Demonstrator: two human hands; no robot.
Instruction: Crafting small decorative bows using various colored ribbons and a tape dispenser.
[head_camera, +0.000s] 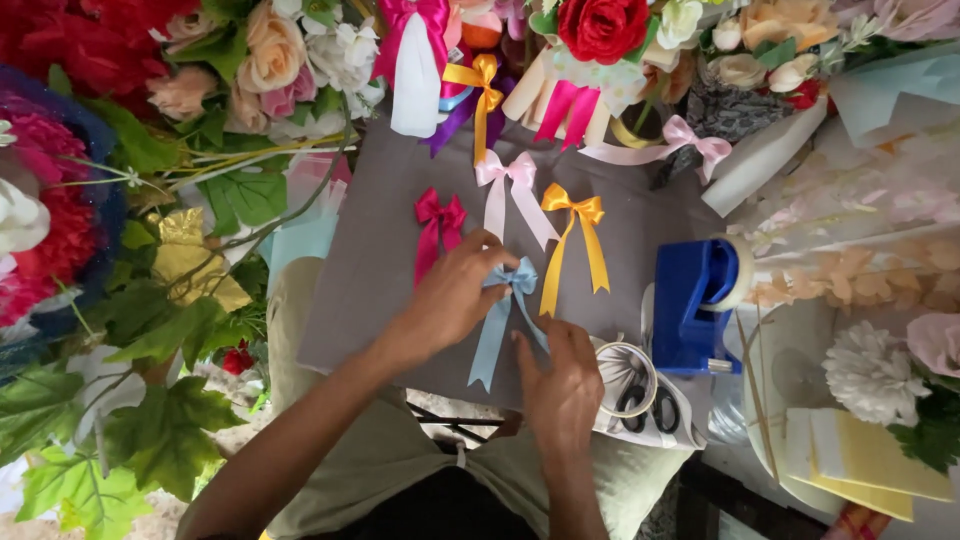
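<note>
Two bare hands at work on a grey board (380, 250) laid across the lap. Left hand (455, 290) curled over the knot of a light blue ribbon bow (505, 300), fingertips (495, 262) pressed down at the bow's loops, hand closed round the knot rather than spread. Right hand (562, 375) lower, fingers loosely bent, thumb and forefinger pinching or pressing the right-hand tail of the same bow; hard to tell whether truly pinched or merely held flat against the board. Left tail of the blue bow trailing free down towards the board's near edge.

Above and to the left, just beside the left hand, a magenta bow (438, 225). Further up, a pale pink bow (512, 190), and to its right an orange-yellow bow (575, 235) with long tails, one tail ending close to the blue bow. All three lying flat on the board, apart from the hands.

To the right of the board, a blue tape dispenser (695, 300) with a roll of clear tape. Below it, near the right hand, black-handled scissors (645, 400) lying on white paper beside a ring of tape (625, 372).

Around the far edge, a crowd of artificial flowers, among them a red rose (603, 25), with green leaves (150, 420) spilling down the left side.
</note>
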